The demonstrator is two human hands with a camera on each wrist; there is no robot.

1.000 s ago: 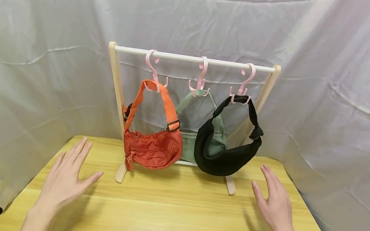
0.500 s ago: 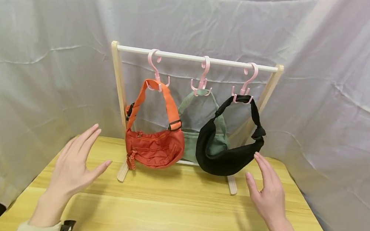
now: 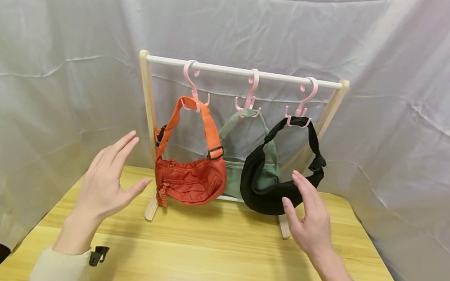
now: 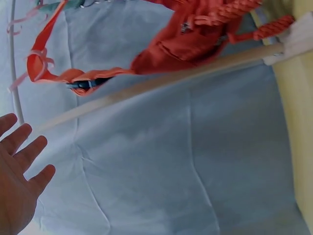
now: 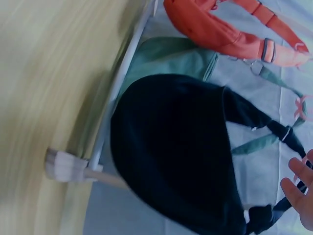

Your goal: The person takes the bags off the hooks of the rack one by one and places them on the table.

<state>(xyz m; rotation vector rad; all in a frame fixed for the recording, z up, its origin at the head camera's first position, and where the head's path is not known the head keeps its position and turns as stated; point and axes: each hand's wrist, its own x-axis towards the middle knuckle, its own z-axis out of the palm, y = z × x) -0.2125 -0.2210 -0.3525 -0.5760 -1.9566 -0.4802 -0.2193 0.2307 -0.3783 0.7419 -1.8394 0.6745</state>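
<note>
Three shoulder bags hang by their straps from pink hooks on a small rack. The red bag (image 3: 190, 182) with an orange strap is at the left, the green bag (image 3: 233, 177) in the middle behind the others, and the black bag (image 3: 264, 201) at the right. My left hand (image 3: 107, 183), fingers straight and thumb spread, is raised left of the red bag and holds nothing. My right hand (image 3: 311, 216) is also raised with straight fingers and overlaps the black bag's lower right in the head view. In the right wrist view the black bag (image 5: 171, 147) fills the middle.
The rack has a white top bar (image 3: 223, 69), wooden side posts (image 3: 148, 92) and feet on a wooden table (image 3: 205, 256). Pink hooks (image 3: 252, 89) hang along the bar. A grey cloth (image 3: 98, 19) surrounds the table at the back and sides.
Both hands have risen and moved forward and inward, the left towards the red bag, the right towards the black bag. The bags still hang on their hooks.
</note>
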